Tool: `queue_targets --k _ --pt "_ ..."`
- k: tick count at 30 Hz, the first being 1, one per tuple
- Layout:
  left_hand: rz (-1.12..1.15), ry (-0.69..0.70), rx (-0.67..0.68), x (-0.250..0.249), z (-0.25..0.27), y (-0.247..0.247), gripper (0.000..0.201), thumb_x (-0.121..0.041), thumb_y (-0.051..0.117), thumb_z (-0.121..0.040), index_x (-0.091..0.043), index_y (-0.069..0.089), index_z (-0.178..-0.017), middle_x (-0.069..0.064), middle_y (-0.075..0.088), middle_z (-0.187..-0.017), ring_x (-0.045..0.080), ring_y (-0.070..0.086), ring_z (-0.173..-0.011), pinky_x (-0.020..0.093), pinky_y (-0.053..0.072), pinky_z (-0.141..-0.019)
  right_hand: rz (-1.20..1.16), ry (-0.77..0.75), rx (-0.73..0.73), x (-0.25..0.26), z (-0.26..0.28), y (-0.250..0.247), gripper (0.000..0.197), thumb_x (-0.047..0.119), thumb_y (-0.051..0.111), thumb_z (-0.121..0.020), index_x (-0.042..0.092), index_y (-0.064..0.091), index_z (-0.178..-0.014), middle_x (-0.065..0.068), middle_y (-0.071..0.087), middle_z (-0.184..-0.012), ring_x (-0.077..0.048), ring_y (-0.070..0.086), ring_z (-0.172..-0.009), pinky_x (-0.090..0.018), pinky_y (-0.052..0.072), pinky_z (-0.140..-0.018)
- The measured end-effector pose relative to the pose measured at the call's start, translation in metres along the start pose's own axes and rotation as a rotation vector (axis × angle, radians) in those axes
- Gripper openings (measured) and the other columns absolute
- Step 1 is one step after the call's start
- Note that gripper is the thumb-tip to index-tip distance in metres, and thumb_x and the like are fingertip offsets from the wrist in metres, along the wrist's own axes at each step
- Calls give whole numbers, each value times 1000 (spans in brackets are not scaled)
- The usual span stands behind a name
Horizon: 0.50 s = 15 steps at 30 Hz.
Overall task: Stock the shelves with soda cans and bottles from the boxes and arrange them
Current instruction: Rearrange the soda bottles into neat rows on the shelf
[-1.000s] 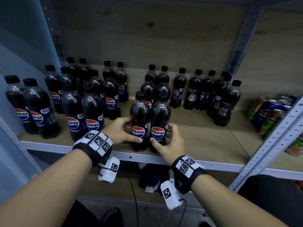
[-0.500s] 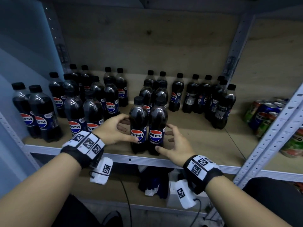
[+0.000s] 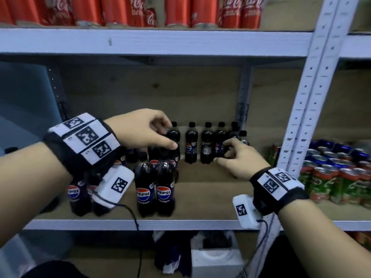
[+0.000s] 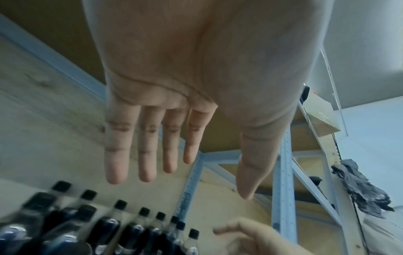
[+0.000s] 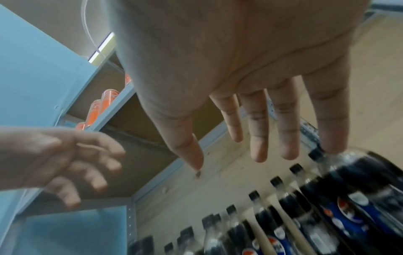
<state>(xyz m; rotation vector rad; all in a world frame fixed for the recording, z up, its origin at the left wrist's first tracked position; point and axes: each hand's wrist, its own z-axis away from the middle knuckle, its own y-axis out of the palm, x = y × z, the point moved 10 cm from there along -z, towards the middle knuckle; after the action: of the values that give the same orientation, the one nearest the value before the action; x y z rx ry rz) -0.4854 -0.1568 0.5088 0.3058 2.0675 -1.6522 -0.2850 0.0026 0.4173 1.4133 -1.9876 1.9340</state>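
Left hand (image 3: 144,127): fingers straight and spread, holding nothing, above the bottles (image 3: 155,187).
Right hand (image 3: 239,157): fingers loose, empty, just before the back-row bottles (image 3: 206,143).
Front 2 bottles: below both hands, at the shelf (image 3: 200,224) edge.
Cans (image 3: 337,177): right of the right hand.

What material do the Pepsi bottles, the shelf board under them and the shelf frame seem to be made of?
Pepsi bottles: probably clear glossy plastic; dark drink shows through the wall, with a printed wrap label and black screw caps.
Shelf board: looks like pale unfinished wood or particle board, matte, with faint grain.
Shelf frame: apparently light-painted metal; the upright has rows of punched holes.
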Motion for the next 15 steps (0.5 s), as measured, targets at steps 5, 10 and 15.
queue_targets --k 5,10,15 --pt "-59 26 50 -64 -80 17 57 -56 89 -60 -28 66 -104 -5 72 -101 23 74 -87 50 63 -73 125 -36 -81 22 -47 -47 58 50 72 -85 24 52 -133 2 68 -109 -22 65 -98 -35 54 -84" --pt "-234 -48 -98 -71 -157 20 48 -47 81 -78 -16 64 -111 -2 69 -111 23 66 -99 37 57 -87 274 -60 -59 28 -110 -59 64 51 73 -85 20 54 -138 -7 63 -127 -26 64 -104 -34 55 -83" --pt "-363 -193 -52 -1 -225 53 86 -73 73 -45 -28 64 -118 -3 68 -106 24 67 -94 38 58 -84 367 -6 56 -3 -170 -43 53 56 68 -82 19 60 -119 -5 69 -108 -29 69 -95 -35 59 -81"
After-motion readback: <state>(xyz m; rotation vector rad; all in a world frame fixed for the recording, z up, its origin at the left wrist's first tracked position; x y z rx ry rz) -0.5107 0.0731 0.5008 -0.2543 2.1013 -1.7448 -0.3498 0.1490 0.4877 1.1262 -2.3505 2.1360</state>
